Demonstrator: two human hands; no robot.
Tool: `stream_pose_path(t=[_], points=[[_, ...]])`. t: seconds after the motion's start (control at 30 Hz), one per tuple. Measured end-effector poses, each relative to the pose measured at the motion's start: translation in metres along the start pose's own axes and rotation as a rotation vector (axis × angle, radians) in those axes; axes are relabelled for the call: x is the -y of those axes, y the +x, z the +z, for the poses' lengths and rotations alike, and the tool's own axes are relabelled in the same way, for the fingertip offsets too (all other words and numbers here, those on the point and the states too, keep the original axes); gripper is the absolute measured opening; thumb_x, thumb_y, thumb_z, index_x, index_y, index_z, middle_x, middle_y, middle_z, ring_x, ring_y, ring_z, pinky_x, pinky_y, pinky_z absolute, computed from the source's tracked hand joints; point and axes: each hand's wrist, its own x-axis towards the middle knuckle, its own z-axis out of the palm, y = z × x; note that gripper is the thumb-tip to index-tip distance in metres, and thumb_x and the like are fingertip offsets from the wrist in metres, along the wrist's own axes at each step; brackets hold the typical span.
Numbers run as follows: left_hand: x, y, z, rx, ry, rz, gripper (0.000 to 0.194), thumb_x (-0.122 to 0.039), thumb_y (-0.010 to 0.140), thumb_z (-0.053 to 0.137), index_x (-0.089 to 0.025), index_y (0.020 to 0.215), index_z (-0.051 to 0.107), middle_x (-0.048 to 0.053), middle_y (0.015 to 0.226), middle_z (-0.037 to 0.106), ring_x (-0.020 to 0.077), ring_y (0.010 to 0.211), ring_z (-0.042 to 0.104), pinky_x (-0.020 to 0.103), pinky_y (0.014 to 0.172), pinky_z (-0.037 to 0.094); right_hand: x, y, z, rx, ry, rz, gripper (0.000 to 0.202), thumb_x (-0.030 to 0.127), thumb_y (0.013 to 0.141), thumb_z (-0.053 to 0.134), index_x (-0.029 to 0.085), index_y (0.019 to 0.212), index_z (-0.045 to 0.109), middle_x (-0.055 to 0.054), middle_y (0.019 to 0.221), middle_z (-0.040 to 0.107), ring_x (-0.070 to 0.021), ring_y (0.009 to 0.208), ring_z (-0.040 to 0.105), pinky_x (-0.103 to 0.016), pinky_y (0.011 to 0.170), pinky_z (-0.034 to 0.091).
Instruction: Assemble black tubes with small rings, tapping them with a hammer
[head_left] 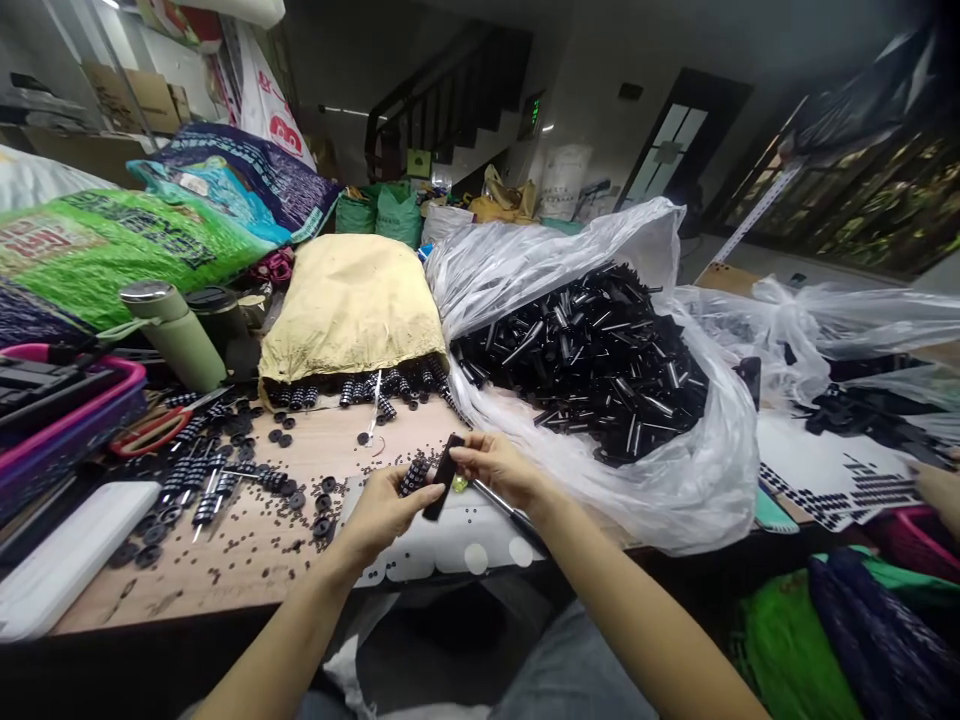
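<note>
Just above the table's front edge, a slim black plastic piece [444,482] is held tilted between my hands. My right hand [501,470] pinches its upper end. My left hand [381,515] is closed round a black ribbed piece with pale markings [414,477], and its thumb reaches the lower part of the slim piece. The hidden fingers leave unclear whether the two pieces touch. Under my hands lies a whitish sheet [427,550] with rounded cutouts. A metallic rod [502,505] rests beside my right wrist.
A clear plastic bag [712,480] spills black plastic tubes [592,350] at the right. A yellow sack [356,300] holds ribbed pieces. Small black rings, scissors [154,430], a flask [176,335] and a white box [75,560] occupy the left. Another person's hand [937,490] shows far right.
</note>
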Motion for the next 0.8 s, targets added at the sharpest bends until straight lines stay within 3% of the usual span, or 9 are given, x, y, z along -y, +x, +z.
stream_pose_path(t=[0.1, 0.2, 0.33, 0.47, 0.57, 0.67, 0.8], points=[[0.010, 0.003, 0.009, 0.010, -0.103, -0.051, 0.034, -0.040, 0.058, 0.070, -0.015, 0.071, 0.051, -0.009, 0.042, 0.039, 0.0026, 0.032, 0.029, 0.014, 0.031, 0.019, 0.006, -0.023, 0.021, -0.041, -0.138, -0.066, 0.065, 0.055, 0.058, 0.065, 0.016, 0.108, 0.051, -0.011, 0.103, 0.057, -0.0209, 0.091, 0.056, -0.037, 0.075, 0.047], [0.020, 0.002, 0.011, -0.020, -0.105, -0.026, 0.034, -0.039, 0.058, 0.070, -0.015, 0.070, 0.049, -0.008, 0.045, 0.041, 0.0028, 0.033, 0.033, 0.014, 0.030, 0.022, 0.006, -0.036, 0.032, -0.046, -0.502, -0.264, 0.096, 0.041, 0.045, 0.076, 0.023, 0.128, 0.033, -0.010, 0.133, 0.034, -0.0279, 0.122, 0.031, -0.046, 0.099, 0.028], [0.021, -0.004, 0.009, -0.007, -0.183, 0.021, 0.038, -0.046, 0.066, 0.061, -0.016, 0.088, 0.051, -0.007, 0.053, 0.045, 0.0025, 0.034, 0.035, 0.013, 0.030, 0.025, -0.007, -0.043, 0.039, -0.079, -0.616, -0.258, 0.100, 0.028, 0.050, 0.072, 0.019, 0.135, 0.019, -0.013, 0.137, 0.025, -0.0272, 0.127, 0.022, -0.043, 0.103, 0.024], [0.018, -0.009, 0.005, 0.020, -0.283, 0.017, 0.046, -0.051, 0.072, 0.051, -0.019, 0.105, 0.048, -0.009, 0.050, 0.041, 0.0031, 0.031, 0.031, 0.013, 0.027, 0.023, -0.019, -0.054, 0.045, -0.047, -0.536, -0.253, 0.107, 0.028, 0.054, 0.070, 0.019, 0.137, 0.003, -0.014, 0.140, 0.015, -0.0273, 0.131, 0.013, -0.044, 0.104, 0.025], [0.020, -0.010, 0.004, 0.007, -0.285, -0.015, 0.050, -0.051, 0.073, 0.050, -0.019, 0.112, 0.045, -0.010, 0.046, 0.039, 0.0036, 0.028, 0.028, 0.013, 0.025, 0.019, -0.018, -0.062, 0.050, -0.029, -0.466, -0.292, 0.110, 0.032, 0.053, 0.074, 0.018, 0.137, 0.004, -0.015, 0.140, 0.014, -0.0287, 0.131, 0.012, -0.044, 0.104, 0.027], [0.023, -0.011, 0.007, -0.040, -0.331, -0.016, 0.045, -0.047, 0.073, 0.052, -0.017, 0.107, 0.050, -0.007, 0.048, 0.044, 0.0044, 0.031, 0.035, 0.014, 0.028, 0.024, -0.010, -0.065, 0.056, 0.011, -0.428, -0.371, 0.108, 0.034, 0.050, 0.075, 0.018, 0.135, 0.009, -0.015, 0.138, 0.019, -0.0284, 0.130, 0.015, -0.044, 0.105, 0.025], [0.020, -0.016, 0.014, -0.090, -0.420, -0.001, 0.037, -0.043, 0.069, 0.057, -0.014, 0.093, 0.057, -0.003, 0.051, 0.050, 0.0090, 0.038, 0.048, 0.020, 0.036, 0.038, -0.001, -0.060, 0.065, 0.072, -0.418, -0.436, 0.102, 0.023, 0.051, 0.072, 0.017, 0.133, 0.012, -0.014, 0.138, 0.021, -0.0264, 0.130, 0.017, -0.042, 0.107, 0.021]])
